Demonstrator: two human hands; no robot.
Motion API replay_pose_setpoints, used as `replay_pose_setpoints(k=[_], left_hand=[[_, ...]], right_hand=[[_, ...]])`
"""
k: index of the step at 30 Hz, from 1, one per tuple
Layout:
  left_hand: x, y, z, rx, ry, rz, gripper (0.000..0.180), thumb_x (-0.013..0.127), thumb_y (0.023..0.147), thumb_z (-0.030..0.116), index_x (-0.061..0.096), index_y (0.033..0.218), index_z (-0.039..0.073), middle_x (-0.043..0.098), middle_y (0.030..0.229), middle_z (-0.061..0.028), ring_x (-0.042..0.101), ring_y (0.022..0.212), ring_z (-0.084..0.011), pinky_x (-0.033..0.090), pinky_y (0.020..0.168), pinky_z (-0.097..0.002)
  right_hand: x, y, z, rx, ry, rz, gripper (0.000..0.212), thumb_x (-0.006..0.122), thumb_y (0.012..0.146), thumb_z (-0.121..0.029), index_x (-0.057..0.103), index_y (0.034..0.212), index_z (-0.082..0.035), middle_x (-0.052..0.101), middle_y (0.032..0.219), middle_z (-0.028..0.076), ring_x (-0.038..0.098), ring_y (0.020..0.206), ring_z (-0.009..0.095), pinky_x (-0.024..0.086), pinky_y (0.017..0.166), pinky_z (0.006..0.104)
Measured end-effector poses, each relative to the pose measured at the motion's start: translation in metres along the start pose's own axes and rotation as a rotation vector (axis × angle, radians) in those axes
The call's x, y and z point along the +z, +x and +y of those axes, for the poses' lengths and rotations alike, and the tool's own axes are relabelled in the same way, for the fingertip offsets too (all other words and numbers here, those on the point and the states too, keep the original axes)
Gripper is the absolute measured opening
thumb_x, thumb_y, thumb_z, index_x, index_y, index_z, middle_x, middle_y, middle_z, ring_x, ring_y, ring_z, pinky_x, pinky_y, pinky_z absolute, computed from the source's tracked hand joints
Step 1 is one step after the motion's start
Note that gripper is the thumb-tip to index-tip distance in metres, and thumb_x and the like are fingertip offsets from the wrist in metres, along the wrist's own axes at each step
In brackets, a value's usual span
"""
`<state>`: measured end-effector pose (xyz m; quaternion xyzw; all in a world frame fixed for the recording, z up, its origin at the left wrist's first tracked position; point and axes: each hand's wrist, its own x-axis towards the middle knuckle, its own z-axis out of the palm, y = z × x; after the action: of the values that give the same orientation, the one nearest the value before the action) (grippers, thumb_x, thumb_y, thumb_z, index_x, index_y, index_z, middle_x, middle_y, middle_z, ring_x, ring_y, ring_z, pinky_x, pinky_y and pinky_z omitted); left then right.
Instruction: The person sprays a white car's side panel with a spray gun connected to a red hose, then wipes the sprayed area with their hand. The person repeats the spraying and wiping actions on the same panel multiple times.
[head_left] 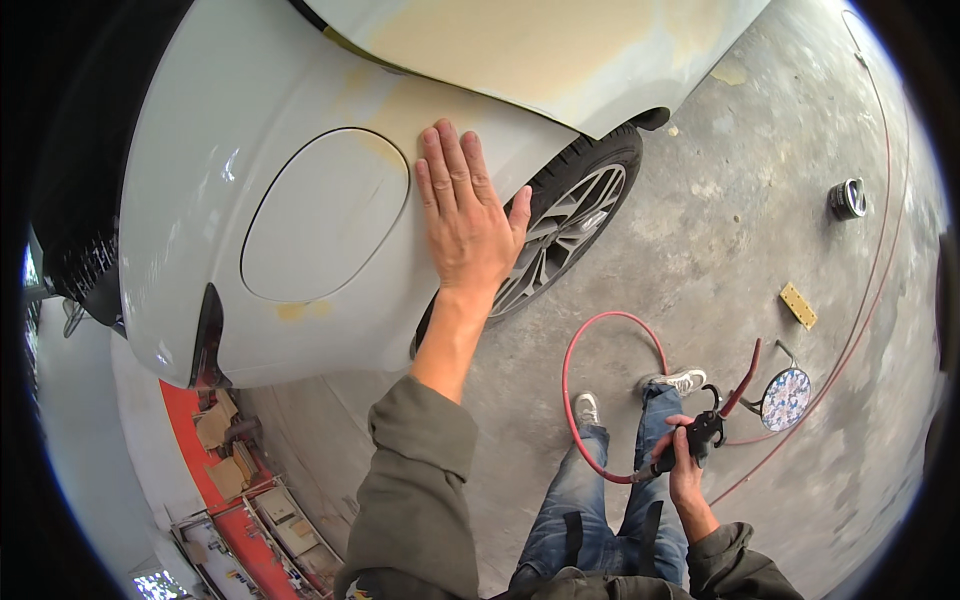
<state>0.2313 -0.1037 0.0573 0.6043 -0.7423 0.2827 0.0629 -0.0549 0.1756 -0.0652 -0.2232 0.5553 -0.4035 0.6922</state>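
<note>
At the left, the white, glossy car rear panel [180, 200] carries a white, rounded flap [325, 215] set flush within a dark seam. A small tan, matte patch [300, 311] lies under the flap's lower edge, and a larger tan, feathered patch [415, 105] spreads from the flap's upper right edge toward the neighbouring panel. The left hand [465, 220] lies flat on the panel between the flap and the wheel arch, fingers nearly together, thumb spread, gripping nothing.

Along the top, a white, curved panel [665, 85] bears a broad tan area. I judge the surfacing partly done: the tan edges fade smoothly into the white, yet no finish covers them, so coating seems left.

Below, the right hand [685, 465] is wrapped round a black hand-held tool [705, 435] with a hooked piece, joined to a red, looping hose [567, 375] and well apart from the panel. Toward the right edge of the grey concrete floor [720, 250] lie a yellow, perforated block [798, 305] and a black, cylindrical can [848, 199].

The left palm hides the surface under it; the upper panel runs out of view. The tool's exact kind and the can's contents I cannot tell.
</note>
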Motion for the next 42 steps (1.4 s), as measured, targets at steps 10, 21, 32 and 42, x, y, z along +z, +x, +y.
replay_pose_setpoints(k=[10, 21, 32, 42], left_hand=[[-0.003, 0.038, -0.007, -0.123, 0.079, 0.162, 0.086, 0.056, 0.090, 0.046, 0.024, 0.144, -0.012, 0.017, 0.152, -0.0332, 0.014, 0.144, -0.0464, 0.016, 0.117, -0.0543], [0.010, 0.003, 0.020, -0.066, -0.060, -0.013, 0.084, 0.057, 0.089, 0.045, 0.027, 0.144, -0.011, 0.019, 0.155, -0.0279, 0.016, 0.145, -0.0415, 0.015, 0.118, -0.0508], [0.002, -0.030, -0.003, -0.066, -0.106, -0.044, 0.088, 0.063, 0.086, 0.039, 0.021, 0.148, -0.007, 0.014, 0.157, -0.0249, 0.014, 0.146, -0.0395, 0.018, 0.118, -0.0493], [-0.008, -0.079, -0.029, -0.096, -0.059, -0.072, 0.083, 0.061, 0.089, 0.033, 0.020, 0.148, -0.007, 0.016, 0.156, -0.0276, 0.014, 0.145, -0.0427, 0.019, 0.117, -0.0518]], right_hand=[[-0.017, 0.014, -0.017, -0.035, -0.054, 0.003, 0.028, 0.044, 0.103, -0.030, 0.049, 0.116, -0.005, 0.057, 0.065, 0.006, 0.053, 0.054, 0.013, 0.044, 0.052, 0.0259], [-0.014, 0.016, -0.015, -0.015, -0.086, -0.049, 0.029, 0.044, 0.103, -0.031, 0.049, 0.117, -0.006, 0.059, 0.067, 0.006, 0.055, 0.057, 0.013, 0.044, 0.054, 0.0268], [-0.018, 0.018, -0.020, -0.035, -0.065, 0.005, 0.031, 0.045, 0.103, -0.032, 0.050, 0.117, -0.006, 0.057, 0.067, 0.004, 0.054, 0.059, 0.012, 0.044, 0.053, 0.0260], [-0.017, 0.015, -0.013, -0.026, -0.035, 0.070, 0.033, 0.045, 0.102, -0.036, 0.051, 0.114, -0.006, 0.056, 0.067, 0.004, 0.053, 0.057, 0.012, 0.044, 0.053, 0.0258]])
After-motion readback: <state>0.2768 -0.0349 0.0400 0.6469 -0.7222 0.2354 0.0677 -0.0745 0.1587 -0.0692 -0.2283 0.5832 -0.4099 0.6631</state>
